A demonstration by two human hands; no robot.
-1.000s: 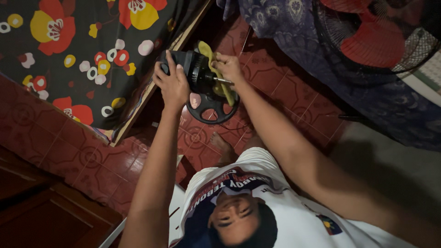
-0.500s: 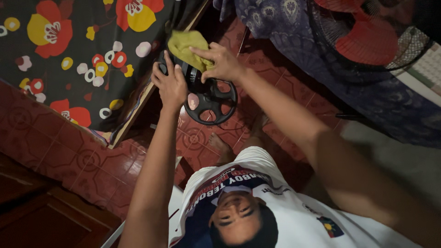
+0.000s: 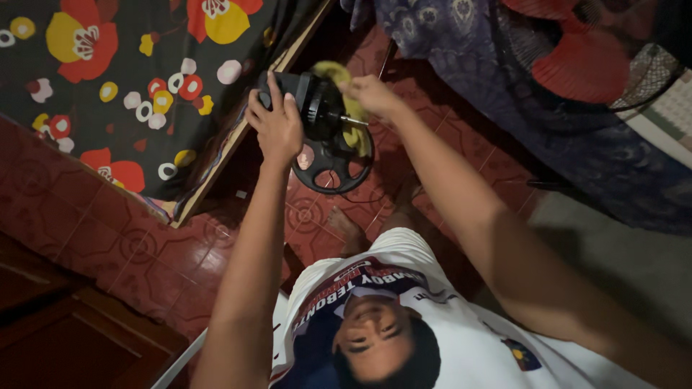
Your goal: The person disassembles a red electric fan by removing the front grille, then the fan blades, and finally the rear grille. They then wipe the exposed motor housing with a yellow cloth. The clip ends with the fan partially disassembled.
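Fan motor unit, held and wiped

Item: black fan motor housing (image 3: 306,108), round-bodied, with a bare metal shaft projecting from its front and a black spoked guard ring (image 3: 333,160) hanging below.

Position: raised above the red tiled floor (image 3: 144,252), just beside the edge of a bed with a flowered cover (image 3: 122,86).

Left hand (image 3: 277,126): fingers clenched over the rear of the housing, thumb under it.

Right hand (image 3: 371,94): fingers pinched on a yellow-green cloth (image 3: 349,108), pressed against the housing's front and draped around the shaft.

Hazards, as judged: the cloth could snag on the shaft, since it hangs right beside the right fingertips. The unit could slip, being carried by a single left-hand grip on a smooth, rounded shell. The guard ring, below both sets of fingers, looks unsupported and might swing.

Nearby: a red-bladed fan (image 3: 584,57) against dark patterned fabric (image 3: 461,72).
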